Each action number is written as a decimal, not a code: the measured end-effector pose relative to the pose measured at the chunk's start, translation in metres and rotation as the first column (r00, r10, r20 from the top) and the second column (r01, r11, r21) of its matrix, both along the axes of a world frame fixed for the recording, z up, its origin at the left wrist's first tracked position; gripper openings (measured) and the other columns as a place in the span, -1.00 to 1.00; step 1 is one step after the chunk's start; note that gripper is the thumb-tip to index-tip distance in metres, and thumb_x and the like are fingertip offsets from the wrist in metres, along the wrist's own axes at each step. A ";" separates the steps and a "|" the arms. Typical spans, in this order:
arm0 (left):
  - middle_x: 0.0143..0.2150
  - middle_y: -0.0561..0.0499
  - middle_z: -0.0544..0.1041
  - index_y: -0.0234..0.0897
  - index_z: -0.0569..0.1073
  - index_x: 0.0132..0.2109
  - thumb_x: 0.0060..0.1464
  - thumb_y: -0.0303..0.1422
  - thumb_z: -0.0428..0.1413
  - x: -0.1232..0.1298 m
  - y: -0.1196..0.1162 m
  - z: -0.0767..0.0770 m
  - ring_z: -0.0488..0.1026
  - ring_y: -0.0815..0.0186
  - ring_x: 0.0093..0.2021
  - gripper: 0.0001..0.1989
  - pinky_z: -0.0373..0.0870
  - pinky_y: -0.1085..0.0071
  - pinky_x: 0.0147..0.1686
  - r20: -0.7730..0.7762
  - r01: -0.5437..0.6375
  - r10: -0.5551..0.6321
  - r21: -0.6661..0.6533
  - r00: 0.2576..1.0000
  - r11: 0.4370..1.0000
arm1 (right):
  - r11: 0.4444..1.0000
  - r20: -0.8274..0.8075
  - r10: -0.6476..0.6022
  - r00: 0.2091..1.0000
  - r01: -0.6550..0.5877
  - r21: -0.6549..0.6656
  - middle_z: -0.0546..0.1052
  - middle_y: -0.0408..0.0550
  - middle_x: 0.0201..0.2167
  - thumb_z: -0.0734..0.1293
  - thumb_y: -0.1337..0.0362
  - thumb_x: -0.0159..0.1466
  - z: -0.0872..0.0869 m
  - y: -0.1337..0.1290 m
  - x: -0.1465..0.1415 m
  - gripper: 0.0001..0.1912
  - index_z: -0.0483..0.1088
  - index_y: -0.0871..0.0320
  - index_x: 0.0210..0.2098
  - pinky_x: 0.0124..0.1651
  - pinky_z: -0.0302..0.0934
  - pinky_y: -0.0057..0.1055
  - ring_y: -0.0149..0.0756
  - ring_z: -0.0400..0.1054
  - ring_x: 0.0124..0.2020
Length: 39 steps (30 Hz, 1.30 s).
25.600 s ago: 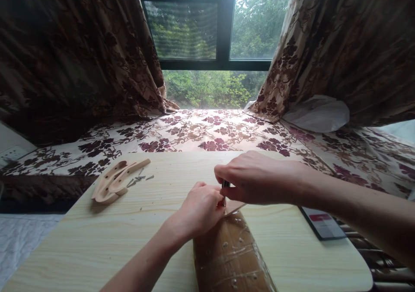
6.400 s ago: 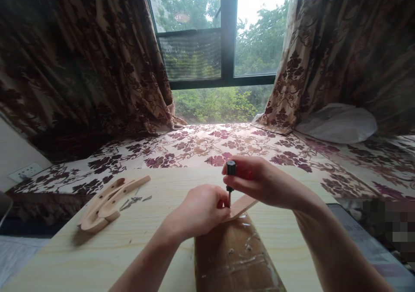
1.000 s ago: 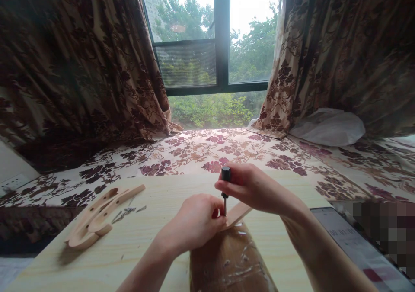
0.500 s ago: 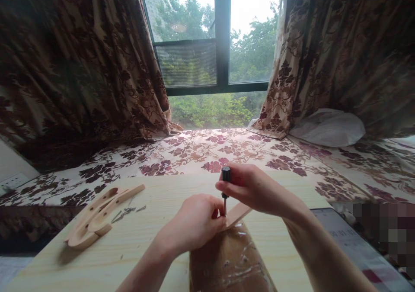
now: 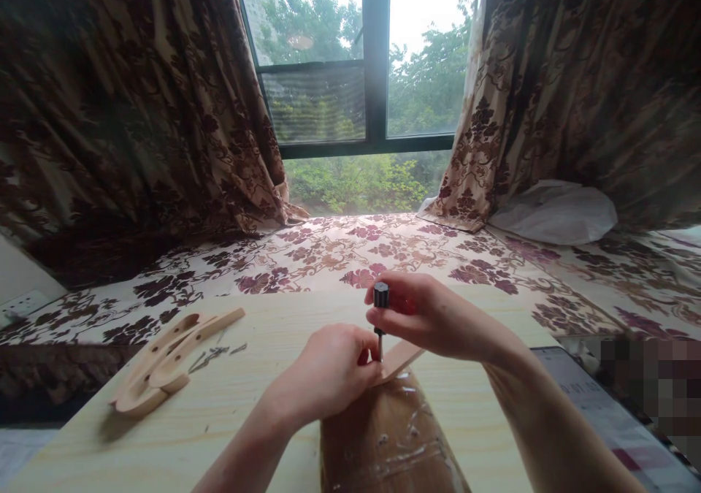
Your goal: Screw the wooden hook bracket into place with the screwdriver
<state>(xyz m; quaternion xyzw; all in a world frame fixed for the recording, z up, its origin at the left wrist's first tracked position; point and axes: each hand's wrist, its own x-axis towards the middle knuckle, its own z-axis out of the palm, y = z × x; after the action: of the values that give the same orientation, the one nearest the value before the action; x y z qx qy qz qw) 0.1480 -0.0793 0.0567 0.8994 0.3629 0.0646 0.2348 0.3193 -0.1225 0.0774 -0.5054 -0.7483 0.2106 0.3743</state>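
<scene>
A black-handled screwdriver [image 5: 381,296] stands upright in the fingers of my right hand [image 5: 424,312], its shaft pointing down. Below it, my left hand [image 5: 334,369] pinches near the shaft's tip, at a pale wooden piece [image 5: 401,361]; the tip itself is hidden by the fingers. The wooden piece rests on a brown block wrapped in clear tape [image 5: 388,442]. To the left, curved wooden parts with holes [image 5: 156,365] lie on the light wooden board [image 5: 263,449], beside several loose screws [image 5: 207,358].
A tablet or phone showing digits [image 5: 607,420] lies at the right under my right forearm. Behind the board spreads a floral cloth [image 5: 328,252], with a white plastic bag [image 5: 558,214] at the back right. Floral curtains [image 5: 219,113] flank the window.
The fingers of my right hand have shifted slightly around the screwdriver handle. My left hand stays in nearly the same place on the wooden piece.
</scene>
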 end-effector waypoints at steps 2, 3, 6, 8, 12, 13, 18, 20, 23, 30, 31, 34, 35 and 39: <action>-0.54 0.12 0.43 -0.22 0.44 -0.51 -0.06 -0.37 0.00 0.000 0.000 0.000 0.34 0.36 -0.47 -0.84 0.12 0.47 -0.47 -0.003 -0.001 0.001 -0.006 1.000 1.000 | 0.999 -0.016 0.033 0.999 -0.033 -0.022 0.23 -0.25 -0.54 0.26 0.28 0.23 0.001 -0.001 0.000 -0.84 0.23 0.14 -0.47 -0.47 -0.04 -0.49 -0.47 0.07 -0.49; -0.53 0.12 0.44 -0.21 0.45 -0.49 -0.06 -0.36 0.01 -0.001 0.000 0.000 0.36 0.36 -0.45 -0.85 0.13 0.47 -0.46 -0.005 -0.003 0.003 -0.010 1.000 1.000 | 0.999 -0.022 0.037 0.999 -0.038 -0.027 0.21 -0.25 -0.55 0.26 0.28 0.24 0.001 -0.001 0.000 -0.83 0.23 0.14 -0.48 -0.48 -0.04 -0.49 -0.47 0.05 -0.50; -0.46 0.12 0.50 -0.16 0.50 -0.41 -0.05 -0.32 0.05 -0.002 0.000 0.001 0.40 0.33 -0.41 -0.87 0.17 0.46 -0.43 -0.009 -0.009 0.008 -0.024 1.000 1.000 | 1.000 -0.028 0.019 0.999 -0.019 -0.021 0.16 -0.27 -0.58 0.26 0.24 0.24 -0.001 0.001 0.000 -0.78 0.19 0.14 -0.50 -0.49 -0.06 -0.49 -0.48 0.01 -0.52; -0.44 0.12 0.52 -0.13 0.51 -0.37 -0.07 -0.27 0.08 -0.003 0.000 0.001 0.42 0.31 -0.39 -0.87 0.18 0.46 -0.43 -0.012 -0.012 0.011 -0.032 1.000 0.999 | 1.000 -0.030 0.011 0.999 -0.011 -0.017 0.14 -0.28 -0.59 0.26 0.22 0.24 -0.002 0.002 0.001 -0.75 0.16 0.14 -0.51 -0.49 -0.06 -0.49 -0.48 0.00 -0.52; -0.45 0.12 0.51 -0.13 0.50 -0.37 -0.09 -0.25 0.10 -0.004 -0.001 -0.001 0.42 0.31 -0.40 -0.87 0.18 0.45 -0.46 -0.017 -0.016 0.015 -0.038 1.000 0.999 | 1.000 -0.039 0.014 0.999 -0.014 -0.014 0.17 -0.27 -0.58 0.26 0.22 0.24 -0.002 0.002 0.000 -0.77 0.19 0.14 -0.49 -0.49 -0.05 -0.49 -0.48 0.02 -0.52; -0.45 0.12 0.51 -0.13 0.49 -0.38 -0.09 -0.25 0.10 -0.004 0.000 -0.001 0.42 0.30 -0.40 -0.88 0.18 0.45 -0.47 -0.018 -0.017 0.017 -0.037 1.000 0.999 | 1.000 -0.041 0.016 0.999 -0.017 -0.012 0.18 -0.27 -0.58 0.26 0.23 0.24 -0.001 0.001 -0.001 -0.79 0.20 0.14 -0.49 -0.49 -0.04 -0.49 -0.47 0.03 -0.52; -0.46 0.10 0.51 -0.13 0.49 -0.39 -0.10 -0.26 0.09 -0.002 0.001 -0.002 0.42 0.29 -0.40 -0.88 0.19 0.43 -0.46 -0.026 -0.026 0.025 -0.029 0.999 0.999 | 0.999 -0.039 0.032 0.999 -0.031 0.020 0.20 -0.26 -0.55 0.26 0.26 0.24 -0.001 0.002 -0.003 -0.80 0.21 0.15 -0.49 -0.46 -0.01 -0.48 -0.47 0.04 -0.51; -0.46 0.10 0.51 -0.13 0.50 -0.38 -0.10 -0.27 0.09 -0.001 0.001 -0.002 0.42 0.28 -0.40 -0.87 0.20 0.43 -0.45 -0.029 -0.027 0.026 -0.025 0.999 0.999 | 0.999 -0.047 0.038 0.998 -0.037 0.023 0.18 -0.26 -0.55 0.25 0.26 0.25 -0.001 0.004 -0.003 -0.79 0.19 0.15 -0.49 -0.45 -0.01 -0.48 -0.47 0.02 -0.50; -0.46 0.10 0.51 -0.14 0.50 -0.38 -0.10 -0.29 0.08 -0.002 0.000 -0.001 0.42 0.29 -0.40 -0.88 0.20 0.43 -0.45 -0.027 -0.022 0.022 -0.024 0.999 0.999 | 0.999 -0.077 0.050 0.996 -0.050 0.014 0.16 -0.26 -0.54 0.24 0.27 0.26 -0.002 0.006 -0.003 -0.78 0.15 0.14 -0.50 -0.44 -0.01 -0.48 -0.47 0.02 -0.50; -0.42 0.09 0.52 -0.16 0.50 -0.37 -0.04 -0.29 0.04 -0.002 0.000 0.005 0.43 0.29 -0.37 -0.85 0.23 0.44 -0.40 -0.011 0.027 -0.028 -0.032 1.000 0.999 | 0.999 -0.046 0.035 0.998 -0.034 0.012 0.15 -0.27 -0.56 0.25 0.27 0.25 -0.002 0.002 -0.002 -0.78 0.14 0.13 -0.48 -0.46 -0.04 -0.49 -0.47 0.01 -0.51; -0.43 0.09 0.52 -0.16 0.50 -0.38 -0.03 -0.32 0.03 -0.001 0.000 0.005 0.42 0.29 -0.37 -0.85 0.24 0.44 -0.39 -0.008 0.034 -0.034 -0.031 0.999 0.999 | 0.999 -0.041 0.035 0.999 -0.034 0.010 0.16 -0.27 -0.56 0.25 0.27 0.25 -0.001 0.002 -0.002 -0.78 0.15 0.13 -0.48 -0.46 -0.04 -0.49 -0.47 0.02 -0.51; -0.45 0.09 0.51 -0.19 0.48 -0.42 -0.05 -0.37 0.00 -0.001 0.000 0.004 0.41 0.31 -0.37 -0.85 0.24 0.45 -0.38 0.002 0.045 -0.045 -0.022 0.999 0.999 | 0.999 -0.034 0.037 0.999 -0.037 0.006 0.16 -0.27 -0.56 0.25 0.26 0.25 -0.001 0.001 -0.002 -0.79 0.16 0.13 -0.48 -0.47 -0.03 -0.49 -0.47 0.02 -0.51; -0.45 0.09 0.51 -0.19 0.48 -0.43 -0.06 -0.38 0.00 -0.001 0.000 0.004 0.41 0.31 -0.38 -0.85 0.23 0.45 -0.38 0.005 0.046 -0.046 -0.019 0.999 0.999 | 0.999 -0.033 0.037 0.999 -0.037 0.006 0.17 -0.27 -0.56 0.25 0.26 0.25 -0.001 0.001 -0.002 -0.79 0.16 0.13 -0.48 -0.47 -0.03 -0.49 -0.47 0.03 -0.51; -0.46 0.09 0.50 -0.18 0.49 -0.42 -0.06 -0.38 0.00 -0.001 0.000 0.002 0.40 0.31 -0.38 -0.84 0.23 0.46 -0.38 0.009 0.046 -0.046 -0.008 0.999 0.999 | 1.000 -0.003 0.005 1.000 -0.005 0.011 0.16 -0.27 -0.56 0.26 0.24 0.25 -0.002 0.003 -0.001 -0.77 0.14 0.13 -0.48 -0.47 -0.04 -0.49 -0.47 0.02 -0.51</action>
<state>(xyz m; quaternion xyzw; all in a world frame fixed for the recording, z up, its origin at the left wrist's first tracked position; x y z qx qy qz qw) 0.1469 -0.0789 0.0587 0.9064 0.3411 0.0616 0.2416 0.3183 -0.1198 0.0755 -0.5011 -0.7503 0.2083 0.3777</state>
